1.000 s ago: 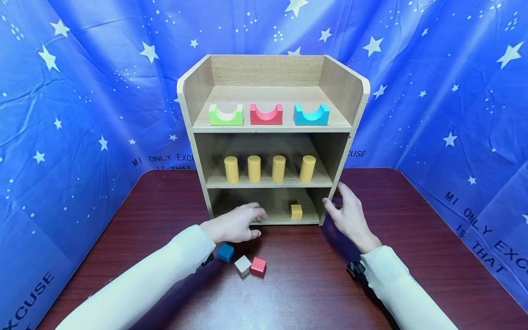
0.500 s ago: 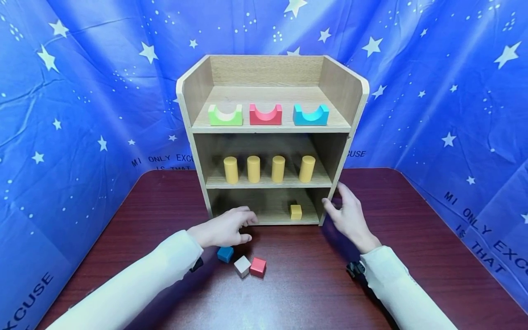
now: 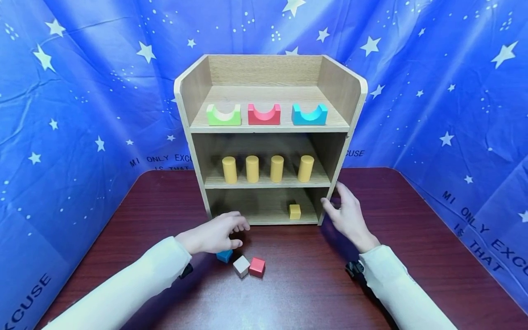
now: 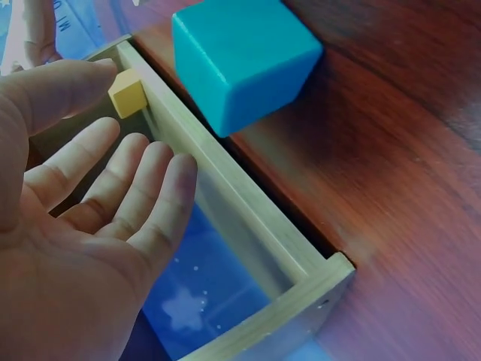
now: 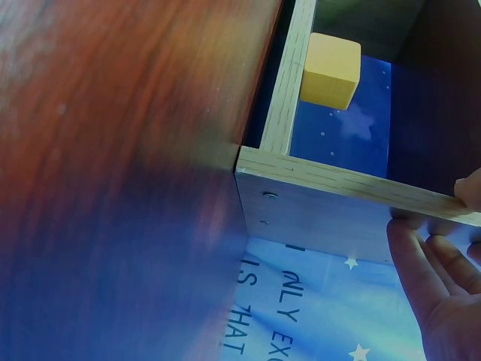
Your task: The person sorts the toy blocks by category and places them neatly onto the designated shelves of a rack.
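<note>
My left hand (image 3: 212,233) hovers over the table in front of the wooden shelf (image 3: 268,129), palm facing the shelf, fingers loosely bent with nothing in them. Just below it lies a blue cube (image 3: 224,256), partly hidden by the hand. A grey-white cube (image 3: 241,266) and a red cube (image 3: 257,267) lie close together to its right. My right hand (image 3: 349,219) holds the shelf's right side panel, thumb at the front edge and fingers on the outer face in the right wrist view. One yellow cube (image 5: 331,71) sits on the bottom level, near the right.
On the top level stand a green arch block (image 3: 224,120), a red one (image 3: 264,120) and a blue one (image 3: 309,120). Several yellow cylinders (image 3: 252,169) stand upright along the middle level. Blue star-printed cloth (image 3: 82,91) surrounds the dark red table (image 3: 297,284).
My left hand has drawn back leftwards from the bottom level and now partly covers the blue cube. My right hand keeps its place on the shelf's side.
</note>
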`<state>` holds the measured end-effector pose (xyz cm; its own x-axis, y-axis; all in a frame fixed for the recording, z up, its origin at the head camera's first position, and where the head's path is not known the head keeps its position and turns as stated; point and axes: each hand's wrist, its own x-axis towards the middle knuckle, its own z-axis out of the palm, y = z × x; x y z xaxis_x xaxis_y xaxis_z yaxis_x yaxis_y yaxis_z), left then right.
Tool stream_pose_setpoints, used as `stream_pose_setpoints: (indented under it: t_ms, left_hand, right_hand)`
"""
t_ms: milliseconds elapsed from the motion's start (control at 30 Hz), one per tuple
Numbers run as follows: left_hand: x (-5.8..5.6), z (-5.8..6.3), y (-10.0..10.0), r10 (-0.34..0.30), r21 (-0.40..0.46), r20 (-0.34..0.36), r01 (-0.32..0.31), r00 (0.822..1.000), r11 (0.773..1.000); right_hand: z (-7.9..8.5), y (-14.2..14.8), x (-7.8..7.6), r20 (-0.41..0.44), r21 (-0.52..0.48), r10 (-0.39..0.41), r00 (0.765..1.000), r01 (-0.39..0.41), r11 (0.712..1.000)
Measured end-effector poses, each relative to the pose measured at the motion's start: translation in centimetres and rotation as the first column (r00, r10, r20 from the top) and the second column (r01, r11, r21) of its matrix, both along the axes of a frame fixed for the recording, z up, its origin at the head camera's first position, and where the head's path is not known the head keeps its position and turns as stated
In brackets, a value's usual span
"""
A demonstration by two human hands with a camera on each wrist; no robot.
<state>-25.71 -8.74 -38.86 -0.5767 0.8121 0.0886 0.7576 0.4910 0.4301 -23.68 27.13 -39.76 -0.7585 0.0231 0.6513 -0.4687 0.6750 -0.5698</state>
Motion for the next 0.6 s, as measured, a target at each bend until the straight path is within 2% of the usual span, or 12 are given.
stream_pose_setpoints:
  t_ms: [300,600]
  left_hand:
    - [0.4,0.0,-0.9,-0.015,-0.001,-0.013,0.015,1.000,1.000]
    - [0.7,0.0,-1.7,-0.014,-0.019,0.061,0.016,0.998,1.000]
  right_hand:
    - [0.1,0.0,0.0,0.009,0.011,-0.016,1.000,0.016,1.000]
    - [0.1,0.0,0.0,0.006,0.011,-0.017,1.000,0.017,1.000]
